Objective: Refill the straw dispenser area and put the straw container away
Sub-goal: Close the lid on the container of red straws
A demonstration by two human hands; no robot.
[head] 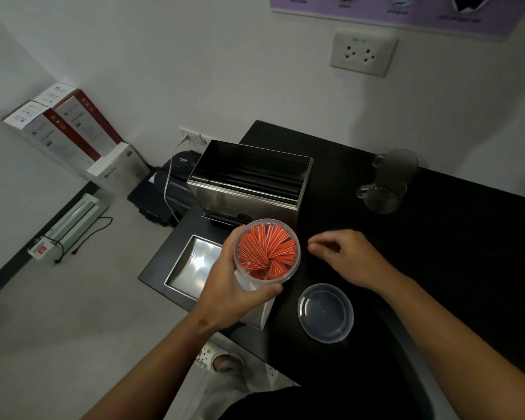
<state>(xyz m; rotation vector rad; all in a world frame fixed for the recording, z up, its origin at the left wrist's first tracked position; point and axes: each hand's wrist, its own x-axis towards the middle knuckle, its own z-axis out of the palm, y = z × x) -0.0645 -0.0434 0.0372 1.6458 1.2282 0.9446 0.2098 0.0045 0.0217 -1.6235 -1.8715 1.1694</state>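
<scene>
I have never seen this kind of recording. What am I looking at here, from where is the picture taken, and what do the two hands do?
There is one picture, from a camera worn on a person's head, looking down at their own arms. No machine is involved. The left hand holds a clear round container full of orange straws. The right hand is empty, fingers loosely curled, just right of the container. Behind stands the steel straw dispenser, its top open. The container's clear lid lies on the black counter, nearer the person. A glass pitcher stands farther back. The boxes at the left are on the floor.
</scene>
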